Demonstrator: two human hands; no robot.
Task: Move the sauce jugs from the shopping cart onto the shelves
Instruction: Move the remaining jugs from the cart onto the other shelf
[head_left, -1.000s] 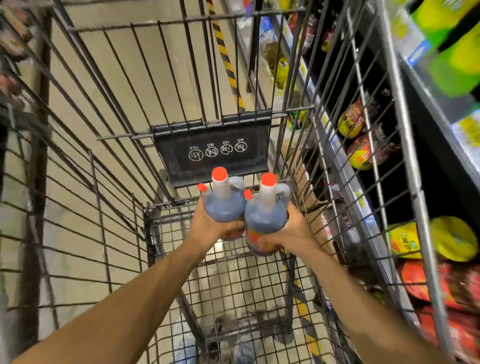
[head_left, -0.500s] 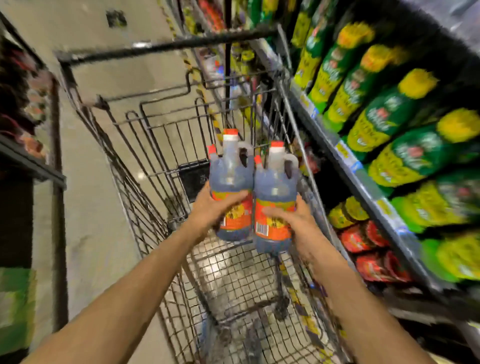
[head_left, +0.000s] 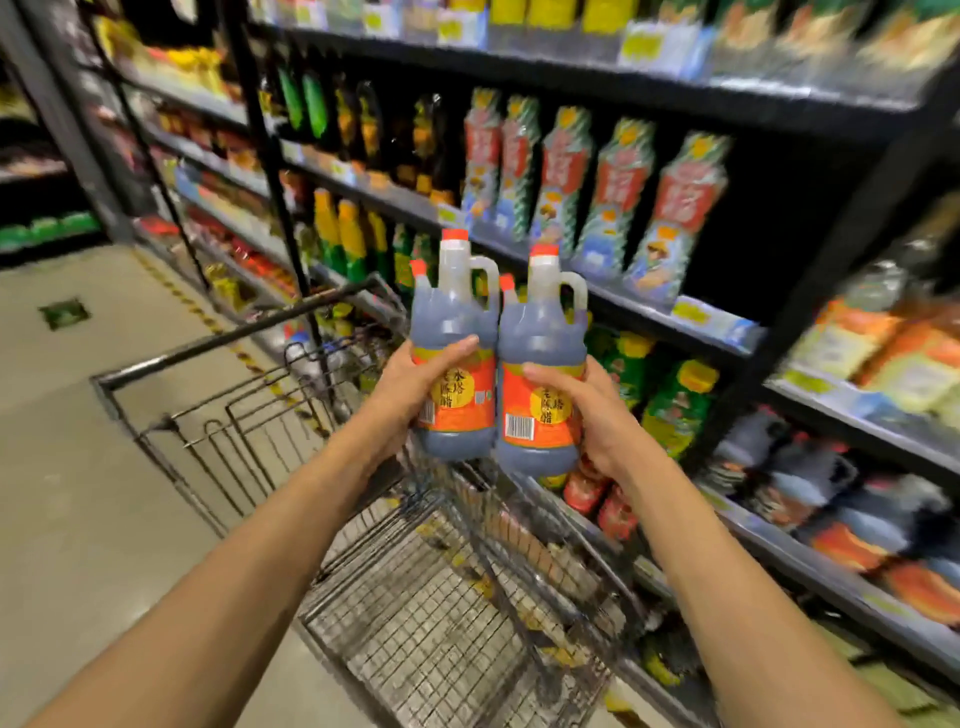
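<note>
Both hands are closed around jugs: the left hand (head_left: 415, 387) wraps the left sauce jug (head_left: 456, 358) and the right hand (head_left: 592, 415) wraps the right sauce jug (head_left: 540, 374). That makes two jugs, upright, side by side and touching, held above the wire shopping cart (head_left: 447, 613) and in front of the shelves (head_left: 691, 325). Each jug is translucent plastic, filled with dark liquid, with a moulded loop handle, one large red cap and a smaller red spout cap, and an orange label bearing a barcode. The cart's basket is a bare metal grid with a dark push bar; I see nothing lying in it. It stands on a smooth pale floor marked by a yellow-and-black striped line (head_left: 244, 358). Dark metal shelving rises on the right, stocked with five tall printed refill pouches (head_left: 597, 192) in a row, green and yellow bags below, and blurred packets further along.
</note>
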